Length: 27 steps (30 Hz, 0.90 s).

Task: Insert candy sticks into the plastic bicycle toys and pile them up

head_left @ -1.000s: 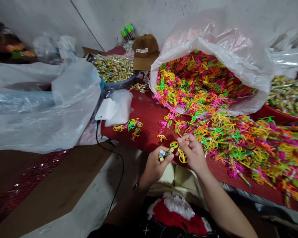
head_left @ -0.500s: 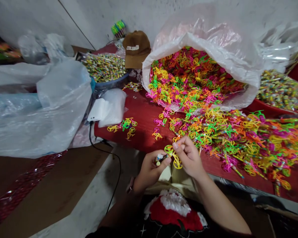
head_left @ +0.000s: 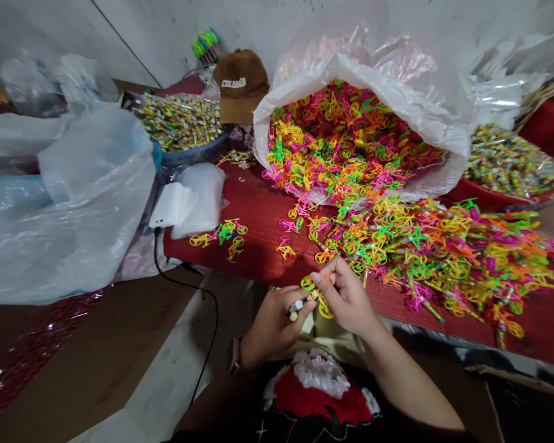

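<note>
My left hand (head_left: pixel 272 320) is closed around a short, colourful patterned stick (head_left: pixel 296 307), its pale end poking out by the thumb. My right hand (head_left: pixel 348 301) pinches a small plastic toy bicycle (head_left: pixel 324 307) with yellow and green wheels. The bicycle meets the stick's far end between my two hands; the fingers partly hide where they join. Past my right hand lies a heap of similar sticks with toy bicycles (head_left: pixel 443 252), in yellow, green, pink and orange.
A white plastic sack (head_left: pixel 452 132) spills toy bicycles onto the red table (head_left: pixel 258 215). A blue basin (head_left: pixel 198 149) of patterned sticks and a brown cap (head_left: pixel 243 86) stand behind. A white power bank (head_left: pixel 170 206) with a black cable (head_left: pixel 216 320) lies left, beside large plastic bags (head_left: pixel 92 172).
The view has shifted slightly, so the table things sit further left. My right fingers have moved closer to my left hand, around the toy bicycle. Both hands keep their hold.
</note>
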Motion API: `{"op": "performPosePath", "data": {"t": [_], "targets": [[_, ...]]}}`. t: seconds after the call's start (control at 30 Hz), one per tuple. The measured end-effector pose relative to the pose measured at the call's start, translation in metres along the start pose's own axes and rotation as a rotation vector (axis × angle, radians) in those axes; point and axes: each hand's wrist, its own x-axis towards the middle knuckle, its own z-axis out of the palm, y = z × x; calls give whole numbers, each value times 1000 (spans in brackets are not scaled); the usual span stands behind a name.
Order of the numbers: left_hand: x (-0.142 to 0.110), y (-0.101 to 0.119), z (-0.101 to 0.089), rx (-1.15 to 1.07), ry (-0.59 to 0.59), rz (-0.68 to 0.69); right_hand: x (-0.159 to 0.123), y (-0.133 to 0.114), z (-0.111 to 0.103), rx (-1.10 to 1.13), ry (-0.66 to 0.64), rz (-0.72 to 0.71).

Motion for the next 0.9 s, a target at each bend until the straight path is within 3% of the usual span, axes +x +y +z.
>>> {"op": "performPosePath", "data": {"t": [0.33, 0.7, 0.8, 0.9], "targets": [[-14, 0, 12, 71, -36, 47, -10, -1, 0, -15, 19, 29], [-17, -1, 8, 103, -98, 67, -12, 11, 10, 51, 26, 80], [-11, -4, 10, -15, -52, -22, -1, 3, 4, -53, 32, 37], [-3, -10, 11, -211, 109, -159, 18, -21, -27, -213, 115, -67]]}}
